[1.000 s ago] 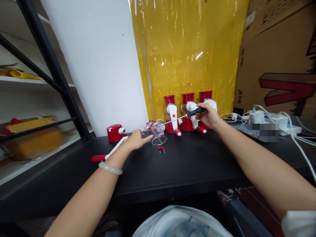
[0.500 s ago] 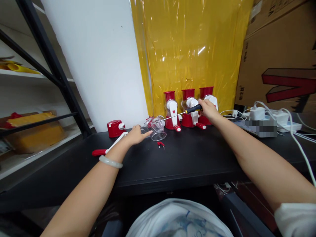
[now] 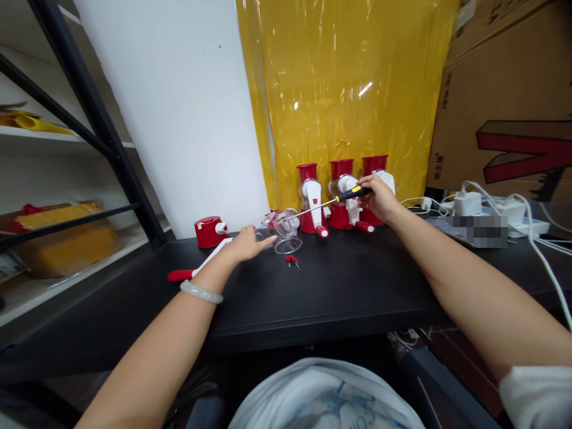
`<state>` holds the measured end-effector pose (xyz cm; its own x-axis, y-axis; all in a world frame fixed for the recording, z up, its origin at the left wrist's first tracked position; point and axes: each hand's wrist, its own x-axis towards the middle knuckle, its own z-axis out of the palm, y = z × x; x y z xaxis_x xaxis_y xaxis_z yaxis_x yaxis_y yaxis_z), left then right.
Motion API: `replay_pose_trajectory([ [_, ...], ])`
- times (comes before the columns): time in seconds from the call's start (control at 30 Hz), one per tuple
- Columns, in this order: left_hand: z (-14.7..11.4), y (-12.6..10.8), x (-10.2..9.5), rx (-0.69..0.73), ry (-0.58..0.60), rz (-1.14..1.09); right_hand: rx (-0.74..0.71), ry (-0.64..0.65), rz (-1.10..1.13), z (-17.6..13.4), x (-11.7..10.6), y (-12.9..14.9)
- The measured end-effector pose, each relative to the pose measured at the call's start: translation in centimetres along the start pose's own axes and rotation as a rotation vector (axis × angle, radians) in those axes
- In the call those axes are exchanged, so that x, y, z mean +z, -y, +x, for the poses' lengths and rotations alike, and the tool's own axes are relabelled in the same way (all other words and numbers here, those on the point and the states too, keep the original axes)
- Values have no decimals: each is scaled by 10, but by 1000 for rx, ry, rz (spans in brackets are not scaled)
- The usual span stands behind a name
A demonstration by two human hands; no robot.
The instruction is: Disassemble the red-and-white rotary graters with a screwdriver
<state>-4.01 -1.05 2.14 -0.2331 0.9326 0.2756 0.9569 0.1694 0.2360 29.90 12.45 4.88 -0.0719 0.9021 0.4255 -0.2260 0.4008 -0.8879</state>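
Note:
My right hand (image 3: pixel 378 198) is closed around the black and yellow handle of a screwdriver (image 3: pixel 353 193). Its long shaft points left, with the tip at or inside a clear plastic housing (image 3: pixel 286 225) that lies on its side. My left hand (image 3: pixel 246 243) grips that housing from the left, thumb stretched along it. Just in front lie small red pieces with metal pins (image 3: pixel 292 261). Left of my left hand sit a red base part (image 3: pixel 209 232) with a white knob and a white crank with a red handle (image 3: pixel 181 275), partly hidden by my wrist.
Three red and white rotary graters (image 3: pixel 343 196) stand upright along the back. At the right are white chargers and cables (image 3: pixel 496 208) beside a flat, blurred-out device (image 3: pixel 473 231). A large cardboard box (image 3: pixel 504 95) rises behind them. Black shelving (image 3: pixel 84 83) stands at the left.
My right hand has shifted its grip on the screwdriver handle, whose yellow patch now shows more. My left hand and the clear housing stay almost where they were.

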Motion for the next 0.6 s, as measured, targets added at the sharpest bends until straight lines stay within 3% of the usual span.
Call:
replay_pose_trajectory([
  [0.2, 1, -1, 0, -21, 9, 1, -198, -95, -266, 9, -3, -10],
  [0.43, -2, -2, -2, -7, 14, 16, 25, -69, 43, 3, 3, -7],
  [0.6, -2, -1, -2, 14, -6, 15, 57, 2, 147, 0, 0, -6],
])
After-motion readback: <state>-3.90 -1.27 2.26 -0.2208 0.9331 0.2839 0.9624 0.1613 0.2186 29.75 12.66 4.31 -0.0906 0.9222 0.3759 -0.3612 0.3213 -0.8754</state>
